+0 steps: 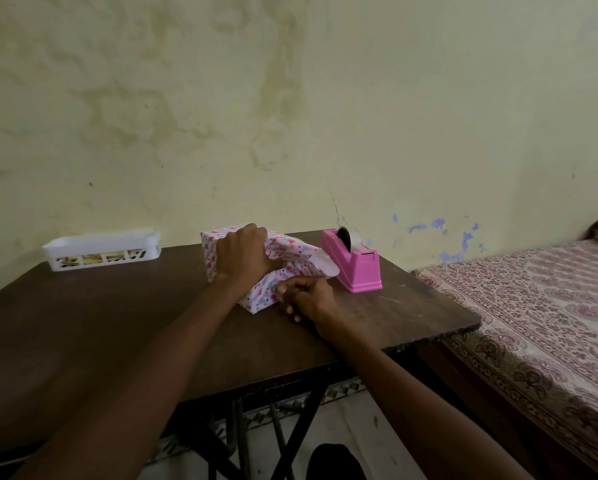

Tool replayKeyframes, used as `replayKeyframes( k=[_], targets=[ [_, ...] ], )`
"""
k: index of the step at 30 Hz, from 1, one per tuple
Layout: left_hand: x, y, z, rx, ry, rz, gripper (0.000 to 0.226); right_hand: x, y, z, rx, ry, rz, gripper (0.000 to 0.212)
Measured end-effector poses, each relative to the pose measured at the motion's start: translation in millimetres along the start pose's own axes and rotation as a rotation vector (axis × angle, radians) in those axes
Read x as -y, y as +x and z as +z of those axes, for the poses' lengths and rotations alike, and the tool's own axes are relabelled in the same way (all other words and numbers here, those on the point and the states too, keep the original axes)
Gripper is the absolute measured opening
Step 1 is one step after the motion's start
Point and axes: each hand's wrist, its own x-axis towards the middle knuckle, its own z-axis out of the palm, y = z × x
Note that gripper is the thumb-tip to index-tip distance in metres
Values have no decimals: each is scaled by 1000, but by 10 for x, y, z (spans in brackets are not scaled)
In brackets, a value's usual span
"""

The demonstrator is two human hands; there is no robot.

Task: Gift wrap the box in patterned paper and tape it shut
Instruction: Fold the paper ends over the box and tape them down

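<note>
Head view looks down on a dark brown worktop (pixel 117 323) set against a stained, pale yellow wall (pixel 290 98). Toward its right end stands a pink tape dispenser (pixel 358 268), with a roll of tape (pixel 344 237) in its cradle.

Just to the left of the dispenser lies the box (pixel 209 252). It is set at an angle and mostly covered in patterned paper (pixel 290 252), which is white with pink and blue marks. The end of the box nearest the dispenser is not yet closed. A loose flap of paper fans out there, and its rounded edge almost touches the dispenser's base.

Both hands are on the parcel. The left hand (pixel 242 252) lies palm down across the top of the box, on the side away from the dispenser. Its fingers are hidden behind the back of the hand, so I cannot tell whether they grip or only press. The right hand (pixel 308 296), below and left of the dispenser, pinches the paper at the near corner of the open end with curled fingers.

Well to the left of the dispenser, by the wall, sits a white slotted basket (pixel 102 252). To the dispenser's right, beyond the worktop's edge, is a bed (pixel 533 299) under a patterned cloth.
</note>
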Motion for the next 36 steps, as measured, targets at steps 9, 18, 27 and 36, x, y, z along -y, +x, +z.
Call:
replayKeyframes(
  k=[9,18,27,36],
  targets=[
    [21,6,38,-23,16,20,71,-22,114,36,6,24,-1,11],
    [49,25,70,-32,55,41,67,-55,293,109,-55,-137,-11,24],
    [68,37,114,-50,59,46,66,-73,358,142,-112,-207,-141,35],
    [84,67,148,-44,48,55,62,-108,402,147,-164,-318,-172,48]
  ],
)
